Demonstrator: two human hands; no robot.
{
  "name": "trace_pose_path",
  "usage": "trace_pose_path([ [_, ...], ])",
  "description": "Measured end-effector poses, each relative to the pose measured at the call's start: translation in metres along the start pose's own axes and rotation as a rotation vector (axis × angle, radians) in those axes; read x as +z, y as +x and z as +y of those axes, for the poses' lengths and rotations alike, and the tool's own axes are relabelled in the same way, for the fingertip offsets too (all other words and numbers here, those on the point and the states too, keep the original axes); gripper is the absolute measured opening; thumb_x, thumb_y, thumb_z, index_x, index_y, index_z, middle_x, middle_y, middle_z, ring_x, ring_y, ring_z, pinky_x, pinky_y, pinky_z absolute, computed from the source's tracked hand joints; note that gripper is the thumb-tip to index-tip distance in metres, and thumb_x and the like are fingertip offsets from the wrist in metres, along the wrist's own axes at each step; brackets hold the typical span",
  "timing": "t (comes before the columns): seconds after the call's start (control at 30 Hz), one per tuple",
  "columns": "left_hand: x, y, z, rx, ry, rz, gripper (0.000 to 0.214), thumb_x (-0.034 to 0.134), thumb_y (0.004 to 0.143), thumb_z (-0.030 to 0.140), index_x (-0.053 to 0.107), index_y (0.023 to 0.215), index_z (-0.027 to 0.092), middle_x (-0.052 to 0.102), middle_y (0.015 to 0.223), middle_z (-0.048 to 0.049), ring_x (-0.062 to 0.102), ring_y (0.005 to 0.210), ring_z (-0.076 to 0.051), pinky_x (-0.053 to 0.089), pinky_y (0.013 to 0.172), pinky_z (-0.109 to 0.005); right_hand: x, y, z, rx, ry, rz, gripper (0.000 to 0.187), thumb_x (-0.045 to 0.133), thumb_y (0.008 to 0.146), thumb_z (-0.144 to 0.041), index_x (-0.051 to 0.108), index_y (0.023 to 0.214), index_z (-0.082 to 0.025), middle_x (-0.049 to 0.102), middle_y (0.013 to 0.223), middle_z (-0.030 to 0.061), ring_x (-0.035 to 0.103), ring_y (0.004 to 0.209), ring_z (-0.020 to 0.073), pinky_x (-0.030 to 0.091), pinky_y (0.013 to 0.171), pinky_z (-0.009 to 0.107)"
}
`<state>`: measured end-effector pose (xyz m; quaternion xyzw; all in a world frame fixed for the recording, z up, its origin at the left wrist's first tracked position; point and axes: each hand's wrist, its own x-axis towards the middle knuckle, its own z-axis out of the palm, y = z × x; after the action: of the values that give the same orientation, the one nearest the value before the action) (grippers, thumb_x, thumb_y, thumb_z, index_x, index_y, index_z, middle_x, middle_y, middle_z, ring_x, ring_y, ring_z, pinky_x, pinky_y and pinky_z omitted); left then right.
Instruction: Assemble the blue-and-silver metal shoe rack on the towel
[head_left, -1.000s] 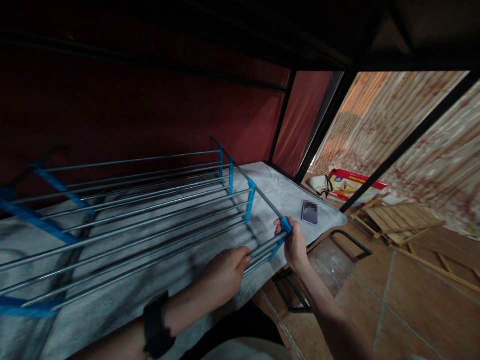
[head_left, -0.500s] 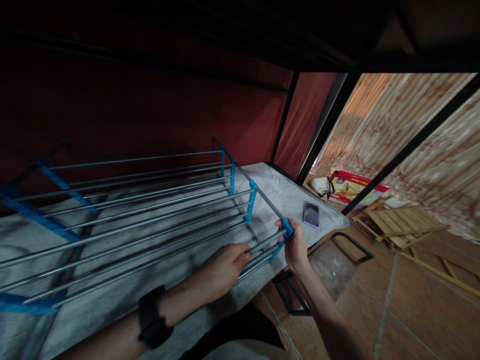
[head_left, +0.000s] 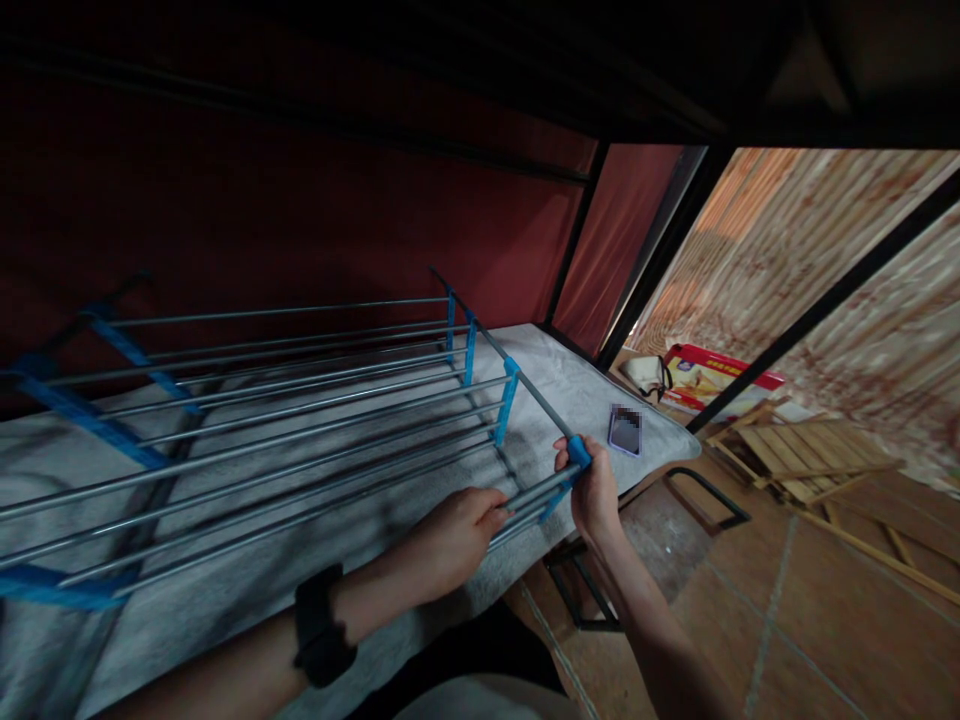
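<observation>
Almost nothing has moved since the earlier frame; the whole scene only sits slightly more to the right. Your right hand [head_left: 596, 495], right of the centre, is closed around the blue corner [head_left: 578, 450] of the rack [head_left: 506, 405]. Your left hand [head_left: 469, 530], lower centre, grips its rod [head_left: 536, 492] near this corner. The rack extends over the grey blanket [head_left: 544, 365] from the left edge.
</observation>
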<state>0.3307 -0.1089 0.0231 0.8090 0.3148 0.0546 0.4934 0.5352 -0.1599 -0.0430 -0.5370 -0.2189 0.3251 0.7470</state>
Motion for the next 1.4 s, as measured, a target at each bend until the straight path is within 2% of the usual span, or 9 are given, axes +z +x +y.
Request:
trace_pose_path([
  [0.27,-0.004,0.001,0.004,-0.053,-0.039,-0.024,0.028,0.045,0.088,0.035,0.065,0.082,0.016,0.060,0.075,-0.0018,0.053,0.074,-0.018,0.040,0.067,-0.028,-0.001,0.000,-0.001,0.001,-0.036,-0.001,0.040,0.051,0.086,-0.057,0.068,0.079,-0.022,0.058,0.062,-0.0007,0.047,0.055,0.0143,0.038,0.055,0.029],
  [0.5,-0.002,-0.001,0.006,0.000,-0.036,-0.018,0.026,0.042,0.090,0.029,0.060,0.075,0.017,0.057,0.073,-0.0013,0.051,0.071,-0.017,0.037,0.065,-0.028,0.000,-0.001,0.002,-0.014,-0.009,0.022,0.039,0.053,0.086,-0.059,0.066,0.081,-0.023,0.062,0.067,-0.0005,0.048,0.055,0.0136,0.038,0.054,0.029],
  [0.73,-0.003,0.004,0.003,-0.024,-0.032,-0.070,0.026,0.045,0.091,0.032,0.060,0.077,0.017,0.053,0.069,0.0003,0.049,0.066,-0.016,0.035,0.060,-0.027,-0.001,-0.001,-0.002,-0.005,0.021,-0.030,0.038,0.055,0.084,-0.056,0.067,0.080,-0.021,0.062,0.068,-0.0003,0.049,0.056,0.0132,0.037,0.054,0.028],
  [0.83,0.000,0.000,0.002,0.005,0.074,-0.014,0.025,0.042,0.094,0.028,0.062,0.081,0.018,0.062,0.076,-0.0022,0.057,0.071,-0.017,0.038,0.063,-0.027,-0.002,0.000,-0.001,-0.023,0.032,-0.050,0.038,0.057,0.085,-0.056,0.069,0.081,-0.020,0.061,0.067,-0.0004,0.049,0.057,0.0130,0.037,0.054,0.027],
  [0.93,0.005,-0.011,0.005,0.064,0.317,0.079,0.027,0.036,0.098,0.023,0.063,0.094,0.020,0.071,0.089,-0.0052,0.066,0.083,-0.021,0.041,0.070,-0.030,-0.004,0.000,0.001,-0.060,0.010,-0.065,0.044,0.057,0.086,-0.061,0.070,0.081,-0.020,0.060,0.065,-0.0003,0.048,0.056,0.0125,0.036,0.053,0.027],
  [1.07,0.008,-0.021,0.013,0.061,0.600,0.089,0.029,0.030,0.101,0.018,0.058,0.105,0.020,0.073,0.094,-0.0076,0.070,0.082,-0.023,0.042,0.069,-0.033,-0.007,0.002,0.002,-0.076,-0.043,-0.094,0.048,0.061,0.084,-0.065,0.071,0.086,-0.019,0.058,0.061,-0.0012,0.044,0.052,0.0117,0.033,0.048,0.027],
  [1.17,0.005,-0.019,0.017,0.014,0.629,0.093,0.027,0.031,0.103,0.022,0.057,0.108,0.019,0.074,0.090,-0.0077,0.071,0.081,-0.024,0.042,0.067,-0.033,-0.009,0.004,0.002,-0.083,-0.058,-0.114,0.046,0.060,0.084,-0.064,0.071,0.085,-0.019,0.058,0.060,-0.0012,0.044,0.051,0.0115,0.032,0.048,0.026],
  [1.4,0.003,-0.014,0.014,0.009,0.545,0.070,0.023,0.037,0.103,0.027,0.059,0.103,0.021,0.075,0.090,-0.0062,0.073,0.084,-0.024,0.040,0.065,-0.032,-0.007,0.004,0.000,-0.076,-0.083,-0.121,0.044,0.057,0.085,-0.061,0.069,0.083,-0.019,0.059,0.059,-0.0007,0.045,0.051,0.0126,0.033,0.049,0.028],
])
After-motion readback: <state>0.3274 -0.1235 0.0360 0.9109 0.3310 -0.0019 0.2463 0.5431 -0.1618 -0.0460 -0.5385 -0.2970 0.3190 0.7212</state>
